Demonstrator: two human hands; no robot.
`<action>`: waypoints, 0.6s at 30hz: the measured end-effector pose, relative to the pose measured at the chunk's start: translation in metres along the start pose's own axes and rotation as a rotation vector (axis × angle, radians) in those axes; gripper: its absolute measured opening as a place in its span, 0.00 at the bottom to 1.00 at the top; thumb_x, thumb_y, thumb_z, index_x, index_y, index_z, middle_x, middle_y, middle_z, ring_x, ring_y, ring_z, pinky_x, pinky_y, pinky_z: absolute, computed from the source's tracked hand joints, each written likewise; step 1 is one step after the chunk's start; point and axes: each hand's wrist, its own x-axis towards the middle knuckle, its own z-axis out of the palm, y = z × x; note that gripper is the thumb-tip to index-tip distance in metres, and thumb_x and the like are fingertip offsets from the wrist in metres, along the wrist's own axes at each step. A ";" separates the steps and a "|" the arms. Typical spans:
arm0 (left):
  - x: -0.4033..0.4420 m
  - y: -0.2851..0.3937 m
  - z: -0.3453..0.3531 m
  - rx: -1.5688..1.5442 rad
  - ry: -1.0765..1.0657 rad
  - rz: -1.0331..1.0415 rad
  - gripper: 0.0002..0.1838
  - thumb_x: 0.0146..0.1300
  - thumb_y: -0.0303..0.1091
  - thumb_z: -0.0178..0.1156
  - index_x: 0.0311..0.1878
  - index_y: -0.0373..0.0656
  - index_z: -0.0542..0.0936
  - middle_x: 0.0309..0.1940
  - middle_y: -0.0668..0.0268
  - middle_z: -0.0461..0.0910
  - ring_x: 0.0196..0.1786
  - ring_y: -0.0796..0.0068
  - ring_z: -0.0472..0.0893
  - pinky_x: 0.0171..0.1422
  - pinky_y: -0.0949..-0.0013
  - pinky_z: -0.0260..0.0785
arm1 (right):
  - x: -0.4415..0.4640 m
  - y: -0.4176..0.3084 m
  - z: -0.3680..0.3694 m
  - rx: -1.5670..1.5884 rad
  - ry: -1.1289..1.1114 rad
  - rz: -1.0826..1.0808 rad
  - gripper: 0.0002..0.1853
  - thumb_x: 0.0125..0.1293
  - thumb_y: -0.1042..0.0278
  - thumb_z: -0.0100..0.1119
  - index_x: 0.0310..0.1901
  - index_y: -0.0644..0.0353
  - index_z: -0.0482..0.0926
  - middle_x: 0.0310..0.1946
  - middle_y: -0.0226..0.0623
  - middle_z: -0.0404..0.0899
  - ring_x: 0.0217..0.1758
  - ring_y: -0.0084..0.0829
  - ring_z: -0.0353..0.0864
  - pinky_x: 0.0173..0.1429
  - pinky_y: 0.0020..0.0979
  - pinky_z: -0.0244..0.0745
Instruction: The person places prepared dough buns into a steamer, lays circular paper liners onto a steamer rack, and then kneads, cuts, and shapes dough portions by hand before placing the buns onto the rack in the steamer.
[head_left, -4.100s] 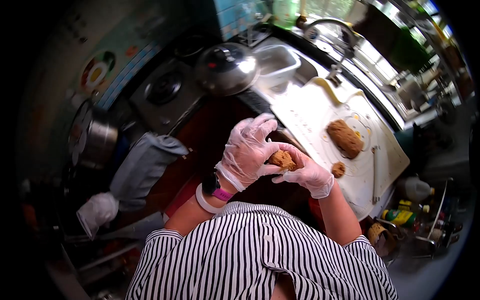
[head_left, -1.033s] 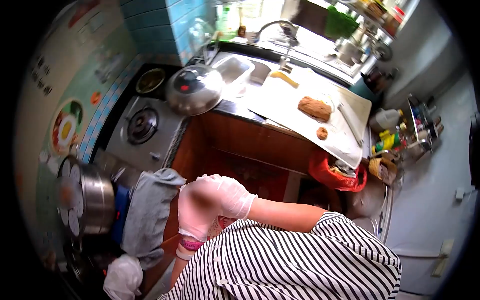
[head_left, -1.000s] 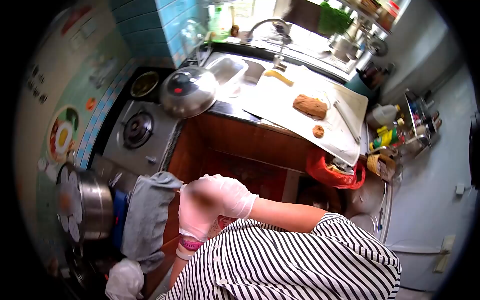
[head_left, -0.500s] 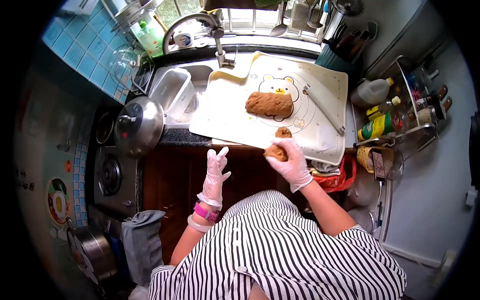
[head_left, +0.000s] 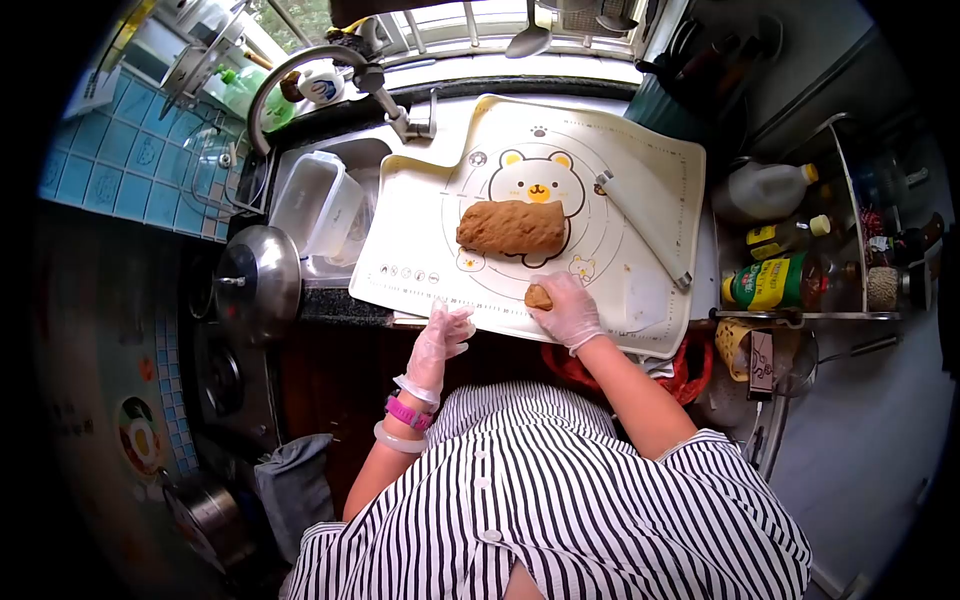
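Note:
A thick log of brown dough point(head_left: 512, 228) lies across the bear drawing on the white kneading mat point(head_left: 420, 215). My right hand point(head_left: 568, 308), in a clear plastic glove, is closed over a small piece of brown dough point(head_left: 538, 297) at the mat's front part, just below the log. Part of that piece is hidden under the palm. My left hand point(head_left: 440, 345), also gloved, is at the mat's front edge with its fingers apart and nothing in it. A white rolling pin or similar rod point(head_left: 645, 228) rests slantwise on the mat's right side.
Left of the mat, a clear plastic tub point(head_left: 318, 208) stands in the sink beside a lidded metal pan point(head_left: 258, 285). The faucet point(head_left: 405, 122) rises behind. A rack of bottles point(head_left: 770, 280) stands at the right. A red bag point(head_left: 690, 370) hangs below the counter edge.
My right hand has brought its dough down onto the mat; the two lumps seen at it before now show as one. My left hand stays open near the edge. The view has shifted slightly.

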 end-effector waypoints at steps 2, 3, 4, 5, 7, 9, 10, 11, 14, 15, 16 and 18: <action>0.022 -0.006 0.003 0.083 -0.031 0.113 0.38 0.79 0.65 0.44 0.65 0.38 0.80 0.57 0.62 0.85 0.58 0.68 0.82 0.66 0.64 0.69 | -0.010 0.000 -0.001 0.095 0.055 0.031 0.24 0.52 0.60 0.76 0.53 0.47 0.81 0.47 0.38 0.78 0.54 0.47 0.78 0.58 0.43 0.79; 0.043 -0.028 -0.004 0.247 -0.054 0.401 0.31 0.79 0.58 0.51 0.64 0.38 0.81 0.56 0.61 0.85 0.57 0.69 0.82 0.64 0.66 0.71 | -0.015 0.000 -0.003 0.188 0.109 0.055 0.23 0.53 0.62 0.76 0.52 0.48 0.82 0.46 0.38 0.79 0.53 0.48 0.79 0.58 0.44 0.79; 0.043 -0.015 0.006 0.458 0.005 0.424 0.27 0.77 0.54 0.54 0.63 0.39 0.82 0.55 0.57 0.85 0.56 0.64 0.83 0.62 0.63 0.73 | -0.022 -0.004 -0.010 0.190 0.103 0.054 0.21 0.54 0.64 0.74 0.52 0.51 0.81 0.46 0.35 0.79 0.52 0.42 0.81 0.55 0.43 0.79; 0.040 0.006 0.023 0.669 0.063 0.444 0.24 0.75 0.50 0.58 0.62 0.40 0.82 0.54 0.52 0.84 0.55 0.59 0.84 0.59 0.60 0.76 | -0.028 -0.004 -0.009 0.188 0.103 0.064 0.21 0.54 0.64 0.74 0.52 0.51 0.81 0.46 0.35 0.79 0.52 0.42 0.81 0.55 0.43 0.79; 0.050 0.023 0.042 0.899 -0.098 0.603 0.19 0.73 0.47 0.60 0.61 0.49 0.82 0.54 0.56 0.84 0.55 0.54 0.84 0.57 0.57 0.77 | -0.037 -0.003 -0.005 0.669 0.234 0.415 0.20 0.58 0.64 0.73 0.52 0.53 0.81 0.50 0.31 0.80 0.54 0.35 0.81 0.55 0.40 0.79; 0.077 0.004 0.052 0.927 -0.277 0.663 0.20 0.72 0.47 0.62 0.62 0.49 0.81 0.54 0.55 0.83 0.52 0.51 0.85 0.55 0.58 0.79 | -0.040 0.008 -0.019 0.935 0.234 0.734 0.20 0.62 0.63 0.73 0.54 0.53 0.80 0.53 0.27 0.81 0.56 0.31 0.81 0.58 0.36 0.78; 0.085 0.003 0.057 0.996 -0.347 0.667 0.21 0.72 0.47 0.63 0.63 0.50 0.80 0.53 0.55 0.83 0.52 0.51 0.84 0.56 0.56 0.79 | -0.042 0.011 -0.030 1.299 0.434 0.944 0.20 0.63 0.63 0.72 0.56 0.53 0.79 0.53 0.28 0.81 0.56 0.32 0.81 0.60 0.35 0.78; 0.093 0.002 0.058 1.066 -0.419 0.670 0.22 0.71 0.46 0.63 0.64 0.50 0.79 0.53 0.56 0.82 0.53 0.50 0.83 0.57 0.54 0.78 | -0.041 0.006 -0.043 1.665 0.646 1.143 0.21 0.65 0.63 0.72 0.58 0.52 0.78 0.53 0.29 0.81 0.56 0.32 0.81 0.62 0.34 0.77; 0.111 0.011 0.056 1.199 -0.566 0.642 0.22 0.70 0.44 0.62 0.65 0.50 0.80 0.55 0.55 0.82 0.58 0.51 0.81 0.63 0.54 0.74 | -0.027 -0.023 -0.100 1.335 0.746 0.780 0.24 0.67 0.66 0.70 0.62 0.54 0.75 0.56 0.34 0.79 0.61 0.30 0.77 0.66 0.37 0.75; 0.114 0.014 0.055 1.200 -0.596 0.617 0.22 0.71 0.44 0.61 0.66 0.50 0.80 0.56 0.55 0.82 0.58 0.51 0.81 0.65 0.55 0.74 | -0.017 -0.028 -0.117 1.199 0.737 0.684 0.24 0.67 0.67 0.69 0.63 0.55 0.75 0.58 0.36 0.77 0.64 0.30 0.75 0.67 0.38 0.74; 0.119 0.019 0.054 1.197 -0.604 0.621 0.22 0.71 0.44 0.61 0.66 0.50 0.80 0.56 0.55 0.82 0.58 0.51 0.81 0.65 0.55 0.74 | -0.007 -0.030 -0.130 1.062 0.744 0.558 0.24 0.69 0.67 0.67 0.65 0.57 0.74 0.59 0.40 0.77 0.64 0.33 0.76 0.68 0.38 0.74; 0.128 0.030 0.047 1.050 -0.652 0.300 0.23 0.74 0.45 0.58 0.68 0.49 0.79 0.58 0.54 0.83 0.60 0.53 0.81 0.67 0.59 0.73 | 0.030 -0.043 -0.161 0.603 0.789 0.296 0.24 0.70 0.67 0.66 0.66 0.58 0.74 0.60 0.43 0.77 0.63 0.35 0.76 0.69 0.37 0.73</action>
